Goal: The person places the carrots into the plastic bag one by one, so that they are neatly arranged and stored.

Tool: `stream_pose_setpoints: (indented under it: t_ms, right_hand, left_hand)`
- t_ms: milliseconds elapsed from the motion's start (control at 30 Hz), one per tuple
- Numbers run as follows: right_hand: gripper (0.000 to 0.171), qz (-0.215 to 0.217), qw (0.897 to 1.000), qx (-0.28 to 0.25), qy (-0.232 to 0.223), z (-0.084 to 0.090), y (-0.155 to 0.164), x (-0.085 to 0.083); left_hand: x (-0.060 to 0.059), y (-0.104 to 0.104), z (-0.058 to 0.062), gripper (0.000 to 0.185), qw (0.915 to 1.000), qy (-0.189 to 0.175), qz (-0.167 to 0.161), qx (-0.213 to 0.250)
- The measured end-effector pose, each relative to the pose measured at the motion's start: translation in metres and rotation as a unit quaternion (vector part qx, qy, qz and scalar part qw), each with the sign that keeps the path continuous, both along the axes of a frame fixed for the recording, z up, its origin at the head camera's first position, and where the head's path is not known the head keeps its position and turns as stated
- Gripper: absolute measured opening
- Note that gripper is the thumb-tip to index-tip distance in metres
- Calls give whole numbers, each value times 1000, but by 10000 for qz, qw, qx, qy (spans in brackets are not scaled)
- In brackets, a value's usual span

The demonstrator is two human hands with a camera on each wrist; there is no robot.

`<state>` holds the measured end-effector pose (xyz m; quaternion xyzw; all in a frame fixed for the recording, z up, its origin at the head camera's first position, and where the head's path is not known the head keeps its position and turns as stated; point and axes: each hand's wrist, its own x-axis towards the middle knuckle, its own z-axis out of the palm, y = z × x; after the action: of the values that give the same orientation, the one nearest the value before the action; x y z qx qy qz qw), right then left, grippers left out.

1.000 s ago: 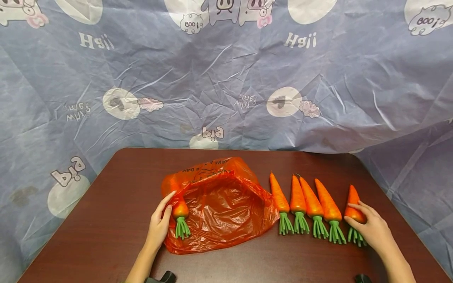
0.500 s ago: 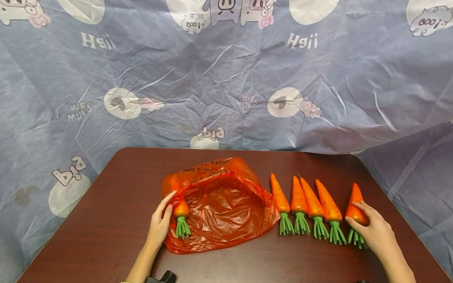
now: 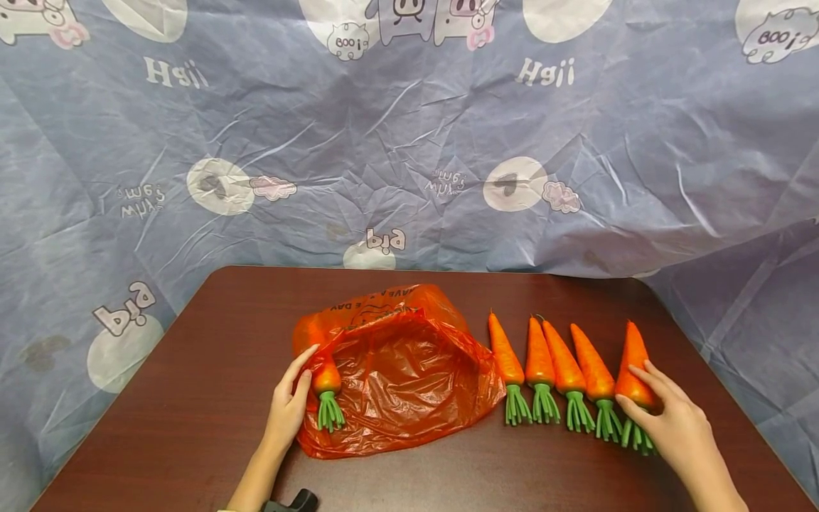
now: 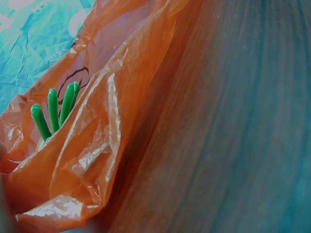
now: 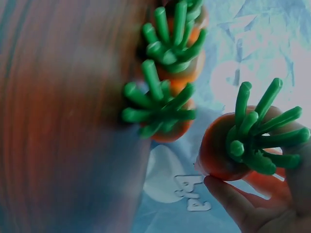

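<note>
My right hand [image 3: 681, 419] grips a carrot [image 3: 633, 366] with a green stalk tuft, thumb on one side and fingers on the other. In the right wrist view that carrot [image 5: 221, 150] is raised off the table. A crumpled, see-through orange-red plastic bag [image 3: 409, 384] lies with its mouth facing me. One carrot [image 3: 327, 380] is in its left side, green stalks [image 4: 53, 111] showing at the mouth. At this left edge my left hand [image 3: 288, 405] holds the bag, thumb and forefinger against the film beside the carrot; its other fingers are hidden.
Several carrots [image 3: 539, 355] lie in a row right of the bag, tips away from me; the nearest one touches or almost touches the bag's edge. The brown table [image 3: 192, 370] ends at a patterned grey-blue cloth [image 3: 384, 142]. A black object [image 3: 303, 500] shows at the bottom edge.
My right hand has raised its carrot and brought it slightly left, closer to the row. The left hand and the bag have stayed in place.
</note>
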<state>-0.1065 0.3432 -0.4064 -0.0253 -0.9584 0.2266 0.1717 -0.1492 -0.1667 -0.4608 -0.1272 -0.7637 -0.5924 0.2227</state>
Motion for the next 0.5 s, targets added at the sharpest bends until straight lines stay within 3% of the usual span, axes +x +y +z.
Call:
stream_pose_setpoints:
  t_ms: [133,333,500]
  right_hand:
    - [51,122,9993,-77,337,8,-14,6]
    - [50,353,9944,-150,983,15,-34,14]
    - [52,503,9929,-236,1048,21,-48,21]
  left_hand:
    - [3,2,6,36,10000,-40,4,1]
    - [-3,-3,-8,37,10000,-77,-2,27]
    - [-6,-6,-15,37,10000,-78,15,-23]
